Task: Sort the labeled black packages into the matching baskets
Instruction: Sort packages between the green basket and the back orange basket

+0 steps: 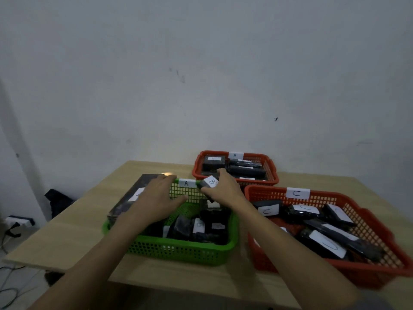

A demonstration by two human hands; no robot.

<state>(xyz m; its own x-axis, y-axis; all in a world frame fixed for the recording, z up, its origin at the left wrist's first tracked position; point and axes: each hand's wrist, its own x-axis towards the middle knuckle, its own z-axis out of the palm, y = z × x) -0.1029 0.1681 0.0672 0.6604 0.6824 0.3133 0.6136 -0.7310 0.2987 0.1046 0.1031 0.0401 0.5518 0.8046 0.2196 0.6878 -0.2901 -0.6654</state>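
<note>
— At centre frame, what can go wrong?
— The right hand (223, 189) pinches the B package (209, 183) over the green basket (178, 249). It may drop there, short of the B basket (271, 173) behind.
— And the left hand (159, 198)?
— Fingers spread, nearly straight, resting on the big package (131, 198) at the green basket's left edge.

Wooden table (85, 229), green basket (178, 251), 2 red baskets (237, 182) on it

I see two bare forearms, no sleeves anywhere along them. My left hand (156, 198) enters from seven o'clock, my right hand (223, 189) from five o'clock. Neither shows a glove, ring, watch or band. Nails too blurred to tell.
</note>
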